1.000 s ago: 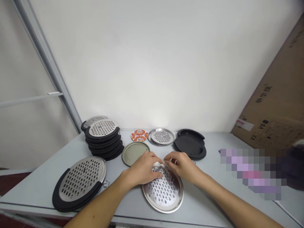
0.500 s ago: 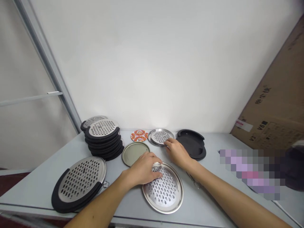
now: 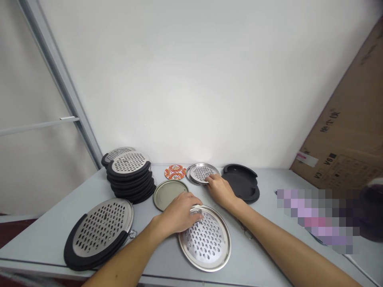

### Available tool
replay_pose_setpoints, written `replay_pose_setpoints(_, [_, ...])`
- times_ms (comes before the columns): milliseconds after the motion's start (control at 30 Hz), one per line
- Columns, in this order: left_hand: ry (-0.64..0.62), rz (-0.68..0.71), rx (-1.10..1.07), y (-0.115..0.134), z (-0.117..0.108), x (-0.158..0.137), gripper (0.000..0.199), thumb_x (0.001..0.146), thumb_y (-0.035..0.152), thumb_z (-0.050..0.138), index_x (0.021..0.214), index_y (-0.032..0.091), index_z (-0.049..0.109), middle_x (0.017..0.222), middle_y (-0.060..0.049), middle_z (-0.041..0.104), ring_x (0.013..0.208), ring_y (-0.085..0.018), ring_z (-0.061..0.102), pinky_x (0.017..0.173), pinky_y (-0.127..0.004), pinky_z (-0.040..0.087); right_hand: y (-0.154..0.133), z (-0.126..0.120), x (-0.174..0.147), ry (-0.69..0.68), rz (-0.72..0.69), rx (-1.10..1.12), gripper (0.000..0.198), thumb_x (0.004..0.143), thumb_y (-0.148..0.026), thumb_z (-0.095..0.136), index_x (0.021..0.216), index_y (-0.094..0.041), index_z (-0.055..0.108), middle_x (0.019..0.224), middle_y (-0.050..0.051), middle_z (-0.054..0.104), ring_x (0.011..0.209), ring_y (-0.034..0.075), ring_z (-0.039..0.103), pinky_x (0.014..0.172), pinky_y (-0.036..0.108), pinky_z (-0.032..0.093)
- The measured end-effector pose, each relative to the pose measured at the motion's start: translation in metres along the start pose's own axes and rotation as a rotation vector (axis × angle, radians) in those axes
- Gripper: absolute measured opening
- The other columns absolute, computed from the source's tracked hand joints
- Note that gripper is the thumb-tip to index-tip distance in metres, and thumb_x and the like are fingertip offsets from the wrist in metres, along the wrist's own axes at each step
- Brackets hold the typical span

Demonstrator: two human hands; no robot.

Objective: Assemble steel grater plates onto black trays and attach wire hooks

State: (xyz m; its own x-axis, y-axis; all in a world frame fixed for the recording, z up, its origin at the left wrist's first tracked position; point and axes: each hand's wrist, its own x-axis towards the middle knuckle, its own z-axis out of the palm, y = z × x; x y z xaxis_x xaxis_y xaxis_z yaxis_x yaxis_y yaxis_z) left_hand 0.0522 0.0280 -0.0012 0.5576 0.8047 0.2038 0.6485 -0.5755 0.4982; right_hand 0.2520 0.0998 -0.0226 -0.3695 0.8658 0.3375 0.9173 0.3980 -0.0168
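Front grater plate on table at lower centre, left hand on its upper-left part, round lid behind that hand, right hand at the near right rim of rear grater plates, mid-frame. Round cards left of those plates, behind lid; grater holder to their right. Grater stack left of lid, lower-left grater before it, cardboard box at right edge, wall behind.
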Motion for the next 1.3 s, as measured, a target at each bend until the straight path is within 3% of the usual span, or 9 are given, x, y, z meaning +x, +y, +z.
replay_pose_setpoints(300, [-0.009,-0.016,-0.009,0.003,-0.002,0.001,0.026,0.081,0.035,0.064,0.105,0.024,0.068,0.102,-0.005,0.066,0.1,-0.023,0.058,0.09,-0.032,0.043,0.003,0.0,-0.001,0.032,-0.049,0.045,0.022,0.089,-0.016,0.048,0.085,-0.02,0.069,0.093,0.009,0.066,0.092,0.023,0.057,0.074,0.028,0.042])
replay_pose_setpoints(600, [0.016,-0.022,-0.041,-0.001,0.0,0.002,0.024,0.081,0.034,0.064,0.102,0.023,0.069,0.1,-0.004,0.067,0.098,-0.022,0.059,0.087,-0.031,0.044,0.006,-0.008,-0.001,0.139,-0.043,0.143,0.025,0.091,-0.018,0.049,0.091,-0.022,0.073,0.095,0.006,0.07,0.092,0.022,0.058,0.075,0.028,0.044])
replay_pose_setpoints(733, [0.119,-0.066,-0.064,-0.006,-0.001,0.004,0.025,0.082,0.03,0.062,0.104,0.022,0.068,0.102,-0.005,0.067,0.096,-0.021,0.06,0.086,-0.032,0.045,0.006,-0.016,-0.005,0.244,-0.076,0.244,0.025,0.093,-0.023,0.049,0.094,-0.023,0.074,0.099,0.007,0.071,0.089,0.023,0.055,0.076,0.032,0.046])
replay_pose_setpoints(900, [0.381,-0.194,-0.075,-0.014,-0.002,0.009,0.024,0.079,0.023,0.063,0.103,0.02,0.062,0.101,-0.005,0.064,0.09,-0.02,0.061,0.083,-0.034,0.047,0.005,-0.04,-0.019,0.364,-0.111,0.487,0.02,0.091,-0.027,0.054,0.092,-0.024,0.074,0.094,0.008,0.071,0.088,0.024,0.056,0.078,0.036,0.048])
replay_pose_setpoints(1133, [0.554,-0.157,-0.254,-0.015,-0.006,0.012,0.046,0.089,0.031,0.053,0.132,0.023,0.039,0.131,-0.01,0.053,0.114,-0.021,0.055,0.095,-0.036,0.046,-0.002,-0.079,-0.033,0.217,0.002,0.89,0.019,0.084,-0.038,0.062,0.083,-0.021,0.072,0.087,0.005,0.069,0.079,0.019,0.06,0.071,0.029,0.047])
replay_pose_setpoints(1300, [0.546,-0.215,-0.377,-0.007,-0.014,0.012,0.044,0.095,0.041,0.042,0.135,0.022,0.041,0.133,-0.01,0.054,0.117,-0.02,0.055,0.093,-0.033,0.048,0.009,-0.088,-0.03,0.003,0.179,1.337,0.029,0.081,-0.045,0.066,0.079,-0.016,0.069,0.062,-0.001,0.057,0.057,0.011,0.048,0.057,0.024,0.041])
